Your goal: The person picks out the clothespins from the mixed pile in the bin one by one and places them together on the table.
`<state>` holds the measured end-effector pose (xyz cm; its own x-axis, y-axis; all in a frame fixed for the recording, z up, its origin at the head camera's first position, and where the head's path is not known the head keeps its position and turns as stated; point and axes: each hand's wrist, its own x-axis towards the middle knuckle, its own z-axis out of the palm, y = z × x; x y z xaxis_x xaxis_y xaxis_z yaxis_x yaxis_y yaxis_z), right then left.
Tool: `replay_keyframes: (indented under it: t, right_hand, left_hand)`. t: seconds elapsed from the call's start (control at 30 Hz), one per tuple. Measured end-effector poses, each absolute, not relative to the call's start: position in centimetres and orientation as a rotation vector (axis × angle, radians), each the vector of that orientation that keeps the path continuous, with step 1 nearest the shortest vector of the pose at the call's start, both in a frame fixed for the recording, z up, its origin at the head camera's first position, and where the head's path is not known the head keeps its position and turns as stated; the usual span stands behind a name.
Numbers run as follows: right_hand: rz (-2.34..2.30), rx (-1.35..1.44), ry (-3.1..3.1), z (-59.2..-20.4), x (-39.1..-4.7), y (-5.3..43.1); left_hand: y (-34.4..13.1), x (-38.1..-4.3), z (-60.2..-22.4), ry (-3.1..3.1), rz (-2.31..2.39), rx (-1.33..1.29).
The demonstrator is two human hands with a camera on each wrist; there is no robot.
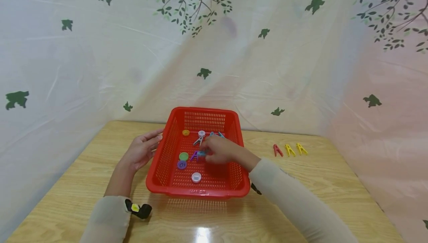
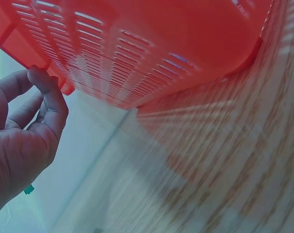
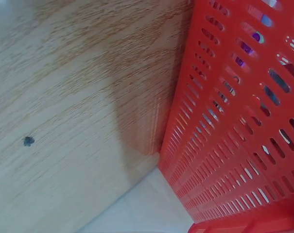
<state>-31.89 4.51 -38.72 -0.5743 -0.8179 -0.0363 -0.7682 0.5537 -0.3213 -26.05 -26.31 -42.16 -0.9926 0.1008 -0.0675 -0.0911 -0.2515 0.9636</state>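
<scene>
A red plastic basket [image 1: 200, 192] with slotted walls sits on the table. My left hand [image 1: 143, 150] holds its left rim; in the left wrist view, bent fingers [image 2: 52, 99] touch that rim. Inside the basket is my right hand [image 1: 219, 149], reaching down, its fingertips partly hidden and blurred. Close to those fingertips lie a purple clothespin [image 1: 194, 156] and a light blue clothespin [image 1: 201, 154]; whether they are gripped is unclear. A grey clothespin [image 1: 198, 141] lies just beyond. Around them are a green bottle cap [image 1: 183, 156], a purple cap [image 1: 182, 165] and a white cap [image 1: 196, 177].
Farther back in the basket are an orange cap [image 1: 185, 132], another white cap [image 1: 201, 133] and a blue clothespin [image 1: 221, 135]. Right of the basket, a red clothespin [image 1: 278, 150] and two yellow clothespins [image 1: 289, 150] stand in a row on the wooden table [image 1: 321, 183].
</scene>
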Motion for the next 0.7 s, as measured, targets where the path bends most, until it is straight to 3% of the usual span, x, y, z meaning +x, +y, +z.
replay_keyframes:
  t: [0.7]
  right_hand:
    - [-0.580, -1.315, 2.803, -36.1, -31.1, 5.5]
  left_hand:
    - [-26.0, -25.6, -42.0, 1.850, 2.388, 0.011]
